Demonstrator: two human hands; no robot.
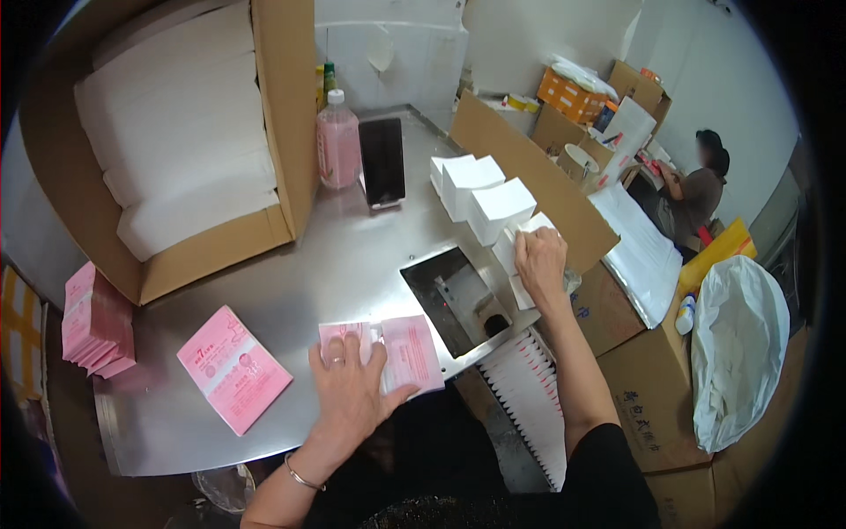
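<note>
Touching a pink packet [414, 353] and white stack [506, 250] are both hands [348, 381].

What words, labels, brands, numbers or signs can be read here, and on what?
I don't copy out wording, but print shows on:
Flat pink packet: red print.
Packet under the left hand: print, partly covered.
Brown carton at right: dark characters.
Pink bottle: marks too small to read.

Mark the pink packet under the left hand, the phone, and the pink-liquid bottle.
Pink packet [412, 354]: head view, its uncovered right part.
Phone [382, 160]: head view, middle of its dark screen.
Pink-liquid bottle [338, 145]: head view, middle of its body.
</note>
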